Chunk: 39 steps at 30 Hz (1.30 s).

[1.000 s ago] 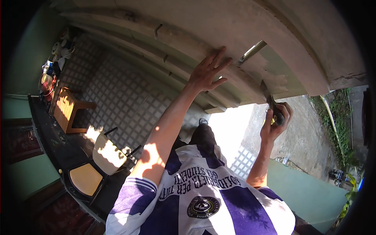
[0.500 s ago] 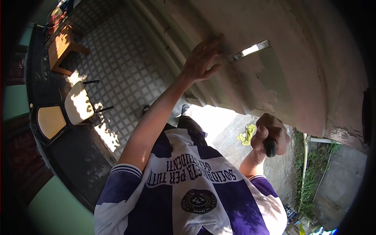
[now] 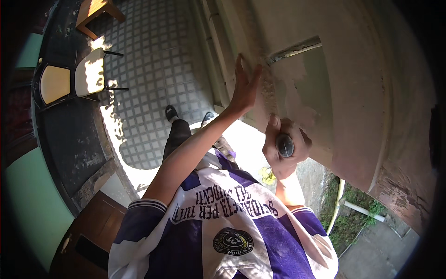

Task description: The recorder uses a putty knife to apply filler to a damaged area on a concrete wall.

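My right hand (image 3: 299, 148) is closed around a tool with a rounded dark handle (image 3: 284, 145), seen end-on. Its far end is hidden by my fist, so its kind does not show. That fist is beside the pale, worn wall (image 3: 353, 97), just below a patchy greenish area (image 3: 313, 93). My left hand (image 3: 246, 93) is open, its fingers spread along a rough vertical edge of the wall; whether they press on it I cannot tell. Above and right of the left hand, a narrow slot (image 3: 297, 49) cuts into the wall.
A cream-seated chair (image 3: 90, 72) and a wooden stool (image 3: 95, 14) stand at the left by a dark ledge (image 3: 69, 144). Patterned tiles (image 3: 148, 79) cover the floor there. At lower right are a pale pipe (image 3: 338, 204), green plants and concrete. A yellow cloth-like thing (image 3: 266, 175) lies on the ground.
My right hand has moved left with the dark-handled tool, closer to my left hand. My left hand has dropped slightly, its fingers more spread. My view has shifted, showing a door at lower left.
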Tool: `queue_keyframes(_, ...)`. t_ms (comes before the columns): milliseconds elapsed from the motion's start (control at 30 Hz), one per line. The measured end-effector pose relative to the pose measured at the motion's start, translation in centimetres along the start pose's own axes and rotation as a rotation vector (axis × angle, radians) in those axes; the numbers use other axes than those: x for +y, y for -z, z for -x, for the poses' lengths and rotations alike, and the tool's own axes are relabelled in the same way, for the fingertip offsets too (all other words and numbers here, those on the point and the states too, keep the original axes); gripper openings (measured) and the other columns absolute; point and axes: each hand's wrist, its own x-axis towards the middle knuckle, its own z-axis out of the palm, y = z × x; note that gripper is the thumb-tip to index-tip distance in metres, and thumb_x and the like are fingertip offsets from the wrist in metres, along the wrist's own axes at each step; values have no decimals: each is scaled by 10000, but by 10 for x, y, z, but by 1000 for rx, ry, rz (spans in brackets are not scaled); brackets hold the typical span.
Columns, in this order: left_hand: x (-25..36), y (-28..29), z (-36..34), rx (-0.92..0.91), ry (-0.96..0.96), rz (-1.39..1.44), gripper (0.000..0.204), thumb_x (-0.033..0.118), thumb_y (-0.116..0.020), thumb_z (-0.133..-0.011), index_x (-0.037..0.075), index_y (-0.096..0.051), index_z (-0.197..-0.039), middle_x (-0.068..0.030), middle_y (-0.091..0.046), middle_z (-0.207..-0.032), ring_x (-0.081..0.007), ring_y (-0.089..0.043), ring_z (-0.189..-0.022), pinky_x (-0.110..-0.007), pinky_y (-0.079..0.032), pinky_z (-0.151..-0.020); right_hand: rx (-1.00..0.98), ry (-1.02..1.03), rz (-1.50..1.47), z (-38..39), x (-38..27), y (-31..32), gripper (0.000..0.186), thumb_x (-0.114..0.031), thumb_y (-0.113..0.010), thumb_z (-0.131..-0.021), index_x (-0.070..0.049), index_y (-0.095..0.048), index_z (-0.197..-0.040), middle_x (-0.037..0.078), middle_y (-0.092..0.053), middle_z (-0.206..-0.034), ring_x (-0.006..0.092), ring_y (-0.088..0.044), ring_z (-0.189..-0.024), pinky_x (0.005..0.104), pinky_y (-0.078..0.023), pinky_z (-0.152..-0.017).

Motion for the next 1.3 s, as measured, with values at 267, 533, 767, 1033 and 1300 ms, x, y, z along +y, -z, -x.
queue_keyframes(267,3,-7,3,-13,-229,-164,782,391,-374,-1013,-115,13,-1467,-334,-100,-1519,-429,-145,-1429,-438,-146,-1171,27,335,-160,-6,20,-19,253,9,-627,-839,-31,-466,-648,83,-500,-537,197,-496,-421,292,-394,-416)
queue_keyframes(533,1,-7,2,-32,-248,-160,772,372,-387,-1010,-117,-1,-1467,-348,-104,-1513,-445,-149,-1422,-439,-160,-1168,66,560,-322,-27,9,-36,238,62,-656,-787,-43,-480,-666,59,-507,-551,203,-512,-429,304,-417,-433)
queue_keyframes(767,-28,8,5,-73,-461,-493,782,366,-407,-1004,-102,9,-1472,-353,-109,-1507,-439,-178,-1411,-440,-178,-1163,177,535,-196,-41,4,-40,269,30,-666,-805,-57,-474,-639,53,-529,-550,201,-516,-428,301,-431,-443)
queue_keyframes(1033,-6,11,10,-179,-258,-153,816,390,-416,-995,-86,41,-1476,-343,-112,-1505,-456,-180,-1396,-462,-188,-1157,359,547,-266,-53,-4,-52,250,55,-694,-752,-43,-491,-643,63,-437,-554,187,-462,-415,309,-357,-402)
queue_keyframes(1300,-23,8,0,-171,-263,-179,870,427,-424,-979,-111,63,-1459,-355,-56,-1513,-503,-144,-1387,-485,-171,-1157,365,476,-283,-53,5,-49,232,41,-685,-773,-41,-513,-642,75,-484,-543,201,-486,-414,317,-402,-431)
